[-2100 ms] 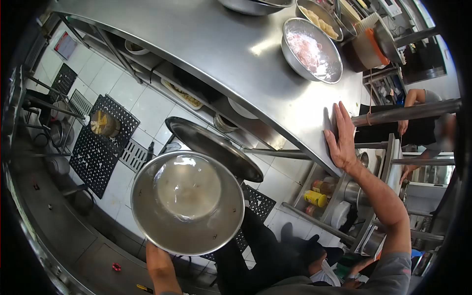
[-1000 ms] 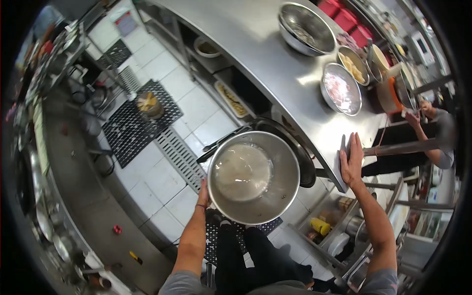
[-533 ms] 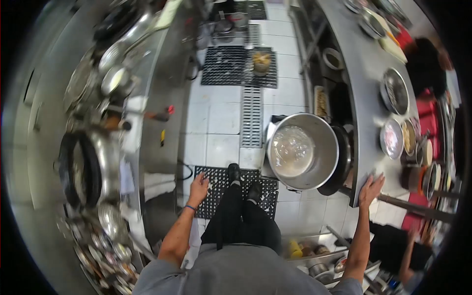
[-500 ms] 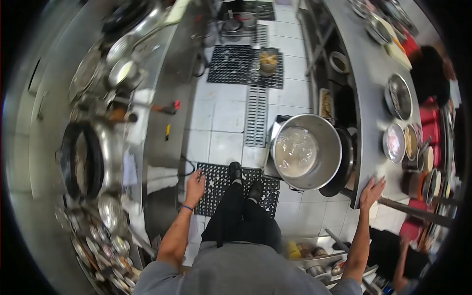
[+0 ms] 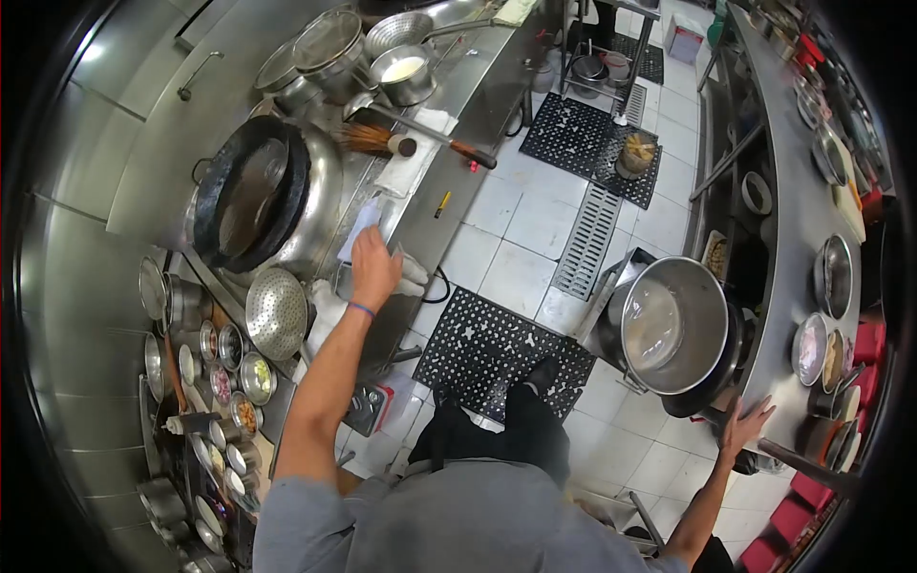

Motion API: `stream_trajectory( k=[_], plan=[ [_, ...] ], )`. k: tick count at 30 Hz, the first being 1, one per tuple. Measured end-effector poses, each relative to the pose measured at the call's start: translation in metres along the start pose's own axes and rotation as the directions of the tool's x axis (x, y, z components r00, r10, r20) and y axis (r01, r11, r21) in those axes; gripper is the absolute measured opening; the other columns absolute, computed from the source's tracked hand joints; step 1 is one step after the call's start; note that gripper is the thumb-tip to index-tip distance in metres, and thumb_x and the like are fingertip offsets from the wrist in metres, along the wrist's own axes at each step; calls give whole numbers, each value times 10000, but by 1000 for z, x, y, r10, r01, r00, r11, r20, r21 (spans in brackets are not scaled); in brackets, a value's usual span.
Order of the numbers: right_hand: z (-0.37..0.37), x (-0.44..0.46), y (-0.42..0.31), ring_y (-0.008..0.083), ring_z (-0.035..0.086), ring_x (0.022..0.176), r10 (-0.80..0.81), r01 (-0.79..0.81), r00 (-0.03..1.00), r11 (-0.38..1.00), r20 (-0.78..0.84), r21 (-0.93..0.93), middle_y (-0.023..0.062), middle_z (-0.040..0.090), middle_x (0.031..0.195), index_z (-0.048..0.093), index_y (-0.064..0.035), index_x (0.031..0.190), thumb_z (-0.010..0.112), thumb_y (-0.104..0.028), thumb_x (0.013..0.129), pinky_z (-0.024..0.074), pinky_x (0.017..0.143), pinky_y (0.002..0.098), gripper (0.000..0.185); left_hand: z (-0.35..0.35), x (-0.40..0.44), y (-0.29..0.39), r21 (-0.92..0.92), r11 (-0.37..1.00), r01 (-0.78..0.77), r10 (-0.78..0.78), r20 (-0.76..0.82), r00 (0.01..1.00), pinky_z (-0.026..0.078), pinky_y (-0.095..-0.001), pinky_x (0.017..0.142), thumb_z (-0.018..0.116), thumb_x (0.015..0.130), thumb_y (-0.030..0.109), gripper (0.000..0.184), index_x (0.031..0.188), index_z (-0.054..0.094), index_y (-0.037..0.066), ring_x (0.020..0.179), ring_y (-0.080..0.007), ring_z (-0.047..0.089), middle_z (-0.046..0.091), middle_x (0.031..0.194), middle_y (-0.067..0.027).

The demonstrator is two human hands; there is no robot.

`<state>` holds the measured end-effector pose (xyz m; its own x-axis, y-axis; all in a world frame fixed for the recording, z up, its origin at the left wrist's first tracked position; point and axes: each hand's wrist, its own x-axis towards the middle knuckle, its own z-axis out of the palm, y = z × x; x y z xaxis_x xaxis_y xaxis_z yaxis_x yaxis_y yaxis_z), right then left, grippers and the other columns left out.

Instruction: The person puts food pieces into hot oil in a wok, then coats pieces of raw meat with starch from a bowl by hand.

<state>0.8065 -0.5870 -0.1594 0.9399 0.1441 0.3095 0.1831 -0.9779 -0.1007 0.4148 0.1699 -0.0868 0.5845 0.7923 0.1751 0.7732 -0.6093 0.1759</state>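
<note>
Cloth: is lying just beyond the left hand, toward 12 o'clock, its long axis running from 1 to 7 o'clock; the left hand is the nearer one.
Left hand: is bending its fingers close together at the cloth; whether they are pinching it, I cannot tell.
Wok: is sitting at 10 o'clock from the left hand.
Right hand: is spreading its fingers on the edge of the surface.
Pot: is standing beside the surface, holding liquid, at 11 o'clock from the right hand.
</note>
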Motion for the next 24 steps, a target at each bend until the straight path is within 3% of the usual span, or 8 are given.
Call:
stream_trajectory(
  k=[3, 6, 7, 10, 16, 18, 19, 24],
  plan=[
    [-1, -17, -7, 443, 254, 1456, 18, -5, 996, 987, 83, -158, 284, 201, 1589, 212, -139, 1579, 635, -570, 880, 237, 1127, 614, 924, -2, 8, -15, 185, 981, -51, 49, 15, 999, 389, -477, 1026, 816, 722, 250, 813, 1364, 423, -58, 1174, -415, 481, 486, 1273, -277],
    [5, -26, -7, 411, 265, 1461, 115, -77, 987, 951, 113, -299, 242, 222, 1598, 207, -218, 1583, 627, -628, 855, 273, 1102, 636, 935, -9, 7, -28, 333, 934, -129, 187, -147, 971, 374, -516, 1012, 814, 718, 338, 860, 1386, 416, -30, 1191, -388, 472, 491, 1265, -239],
    [6, -23, -11, 413, 268, 1458, 169, -120, 978, 936, 123, -331, 244, 230, 1594, 217, -217, 1580, 619, -639, 855, 287, 1094, 636, 930, -11, 9, -34, 323, 940, -105, 163, -159, 974, 381, -521, 999, 760, 783, 415, 799, 1382, 438, -5, 1184, -395, 474, 481, 1299, -252],
    [-7, -21, -39, 418, 295, 1441, 263, -189, 957, 888, 126, -419, 251, 270, 1572, 245, -208, 1568, 596, -670, 852, 325, 1067, 641, 921, -3, 14, -66, 290, 957, 15, -13, -7, 1000, 372, -565, 992, 730, 798, 449, 815, 1396, 417, -7, 1163, -401, 503, 526, 1267, -252],
    [12, -22, -21, 423, 358, 1395, 179, -165, 984, 925, 10, -343, 265, 358, 1512, 312, -184, 1534, 591, -692, 840, 369, 1029, 640, 904, 28, 24, -101, 112, 987, -114, 114, 1, 993, 450, -511, 972, 655, 894, 407, 743, 1375, 385, -92, 1123, -462, 557, 564, 1223, -311],
    [24, -18, -4, 419, 359, 1396, 79, -87, 996, 949, -37, -303, 267, 366, 1507, 324, -186, 1525, 596, -681, 843, 375, 1019, 648, 886, 27, 26, -101, 79, 988, -133, 133, 0, 991, 448, -517, 976, 663, 896, 379, 733, 1378, 375, -91, 1138, -465, 551, 561, 1233, -314],
    [9, -20, -23, 409, 350, 1404, 167, -144, 985, 925, 35, -352, 255, 361, 1515, 320, -193, 1527, 604, -664, 847, 366, 1009, 670, 874, 28, 26, -99, 77, 989, -123, 124, -7, 992, 447, -516, 979, 666, 895, 367, 722, 1375, 377, -90, 1142, -467, 549, 561, 1235, -315],
    [7, -21, -29, 386, 327, 1421, 210, -186, 977, 911, 25, -367, 227, 347, 1532, 315, -211, 1533, 607, -654, 851, 348, 985, 704, 864, 16, 20, -86, 95, 994, -46, 44, 22, 999, 444, -513, 991, 659, 906, 332, 681, 1372, 381, -80, 1168, -471, 541, 555, 1261, -316]
  ],
)
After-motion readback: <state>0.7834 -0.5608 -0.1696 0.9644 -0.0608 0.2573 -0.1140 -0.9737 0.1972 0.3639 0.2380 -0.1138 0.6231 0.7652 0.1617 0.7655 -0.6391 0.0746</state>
